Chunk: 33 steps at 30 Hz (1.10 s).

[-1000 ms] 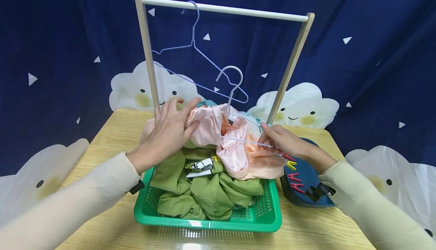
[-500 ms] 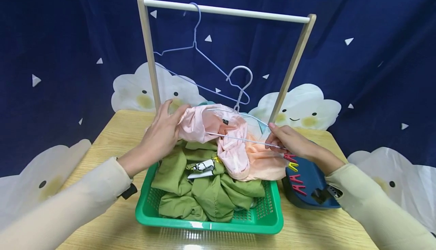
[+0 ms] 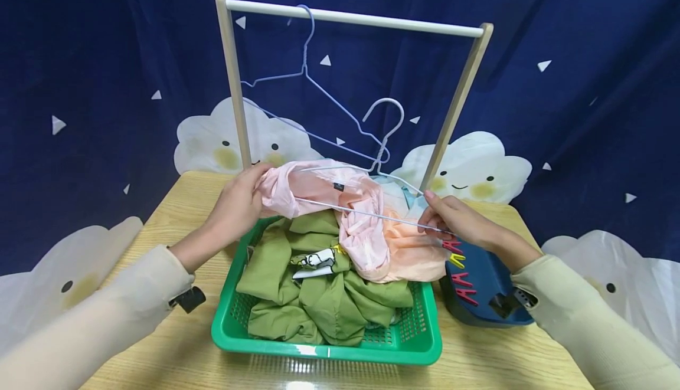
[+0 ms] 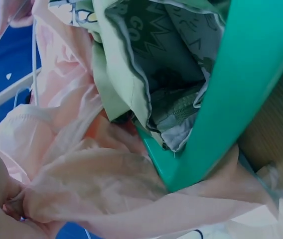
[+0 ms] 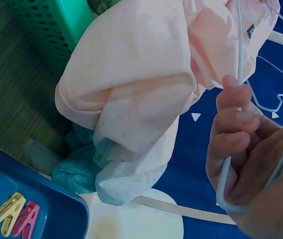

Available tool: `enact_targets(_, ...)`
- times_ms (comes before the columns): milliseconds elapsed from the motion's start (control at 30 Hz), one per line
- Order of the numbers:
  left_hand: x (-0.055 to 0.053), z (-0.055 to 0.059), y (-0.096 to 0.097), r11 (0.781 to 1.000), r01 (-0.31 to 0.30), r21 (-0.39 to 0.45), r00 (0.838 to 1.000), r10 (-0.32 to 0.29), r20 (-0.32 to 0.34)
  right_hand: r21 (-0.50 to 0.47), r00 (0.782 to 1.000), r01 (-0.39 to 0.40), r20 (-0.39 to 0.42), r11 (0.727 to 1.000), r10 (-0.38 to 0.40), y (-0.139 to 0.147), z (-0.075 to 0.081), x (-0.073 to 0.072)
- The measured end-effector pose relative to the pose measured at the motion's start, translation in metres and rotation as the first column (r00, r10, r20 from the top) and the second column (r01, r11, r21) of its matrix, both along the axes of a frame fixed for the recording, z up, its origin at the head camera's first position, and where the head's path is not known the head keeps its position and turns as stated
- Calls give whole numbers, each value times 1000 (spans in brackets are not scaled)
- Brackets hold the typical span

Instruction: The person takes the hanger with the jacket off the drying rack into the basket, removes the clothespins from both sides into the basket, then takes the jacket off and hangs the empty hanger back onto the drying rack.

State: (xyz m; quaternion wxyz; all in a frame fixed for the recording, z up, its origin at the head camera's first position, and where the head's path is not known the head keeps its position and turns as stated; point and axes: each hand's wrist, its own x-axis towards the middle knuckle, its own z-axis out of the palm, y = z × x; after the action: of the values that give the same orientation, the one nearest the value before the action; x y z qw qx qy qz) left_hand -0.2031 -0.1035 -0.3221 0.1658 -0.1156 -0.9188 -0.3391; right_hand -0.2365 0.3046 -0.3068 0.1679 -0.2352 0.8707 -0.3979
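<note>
My left hand (image 3: pixel 236 201) pinches the left side of a pale pink garment (image 3: pixel 366 254), which is bunched over the back of a green basket (image 3: pixel 329 351). My right hand (image 3: pixel 459 219) grips the right end of a white wire hanger (image 3: pixel 390 100). The hanger's left part lies inside the garment's opening, next to a small dark label (image 3: pixel 338 187), with its hook sticking up. In the right wrist view, fingers (image 5: pixel 231 117) curl round the hanger's lower wire. The left wrist view shows the pink cloth (image 4: pixel 96 189) held at lower left.
Olive green clothing (image 3: pixel 329 301) fills the basket. Behind it stands a rack with a white bar (image 3: pixel 361 20), where a lavender hanger (image 3: pixel 305 66) hangs. A blue tray (image 3: pixel 489 284) at right holds several clothes pegs, including a yellow peg (image 5: pixel 7 209).
My left hand has moved left with the garment's side, spreading its opening so the label shows. The hanger has shifted right and tilted, with more of its wire in view.
</note>
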Motion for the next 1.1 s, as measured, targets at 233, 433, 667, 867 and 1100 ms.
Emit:
enact_targets(233, -4, 8, -12, 995, -34, 91, 992, 23, 125, 3, 1000, -3, -15, 1000, 3, 4, 1, 0)
enact_targets(433, -7, 9, -22, 984, -57, 167, 982, 25, 189, -10, 1000, -25, -18, 1000, 25, 10, 3, -1)
enact_targets(667, -16, 8, -39, 916, -141, 375, 954, 25, 300, 19, 1000, 27, 2, 999, -27, 23, 10, 0)
enact_targets(867, -12, 20, -29, 766, -104, 634, 909, -185, 372, 1, 999, 48, -26, 999, -48, 26, 20, -1)
enact_targets(1100, 2, 28, 9, 673, -29, 739, 834, -392, 389, -49, 997, 63, -43, 997, -65, 22, 27, 1)
